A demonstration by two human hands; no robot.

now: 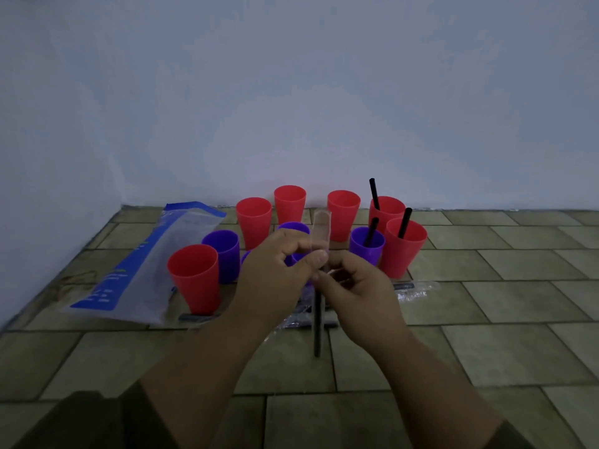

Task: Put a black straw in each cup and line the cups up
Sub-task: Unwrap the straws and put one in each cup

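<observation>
Step in hand: judging by the grip, a new straw (317, 325) is being stripped of its clear wrapper (322, 228) before it goes into a cup.
Left hand (278, 270): fingers curled, thumb and forefinger pinching the wrapper at mid-frame, probably to draw it up and off.
Right hand (359, 290): fingers curled, fingertips nipping the straw just below the left thumb, likely to hold it steady against that pull.
Straw: centre of frame, between the two hands, above the floor (486, 351). Its long axis runs nearly straight up and down the frame; the bare end points to the bottom edge, the wrapped end towards the cups.
Cups with straws (403, 251): three, clustered right of centre, straws leaning.
Empty cups (194, 280): red and purple, grouped loosely left and centre, not yet in a line.
Bag (146, 267): lying flat at the left.
Loose wrappers (411, 290): on the floor, right of the hands.
</observation>
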